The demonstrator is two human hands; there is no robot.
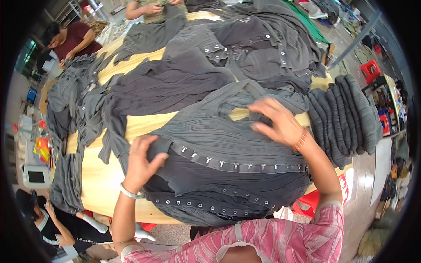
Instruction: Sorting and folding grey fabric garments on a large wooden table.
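A dark grey ribbed garment lies spread on the table in front of me. A strip of metal hooks runs across it, and nearer to me is an edge with a row of metal eyelets. My left hand is at the garment's left end, thumb and fingers apart around a dark corner of cloth; whether it presses on the cloth I cannot tell. Over the upper right part, my right hand has its fingers spread and holds nothing.
More dark garments cover the pale wooden table. A folded stack of them sits at the right edge. People work at the far side, far left and lower left. A red stool stands beyond at right.
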